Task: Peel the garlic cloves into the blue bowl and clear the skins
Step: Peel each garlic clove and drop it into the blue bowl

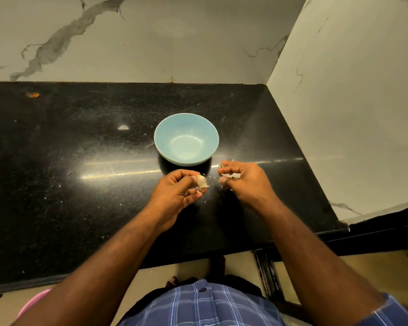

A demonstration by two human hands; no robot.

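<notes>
The blue bowl (165, 132) stands on the black counter (68, 184), and I see nothing inside it. Just in front of it, my left hand (174, 194) pinches a pale garlic clove (201, 181) between thumb and fingers, with a bit of skin hanging under it. To the right, my right hand (243, 180) is curled around pieces of papery garlic skin (232, 175). The two hands are a short gap apart, both just above the counter.
Small white skin flakes (57, 182) lie scattered on the counter around the hands. Marble walls rise at the back and at the right (351, 114). The counter's front edge (198, 257) runs just below my forearms. An orange speck (34, 94) sits far left.
</notes>
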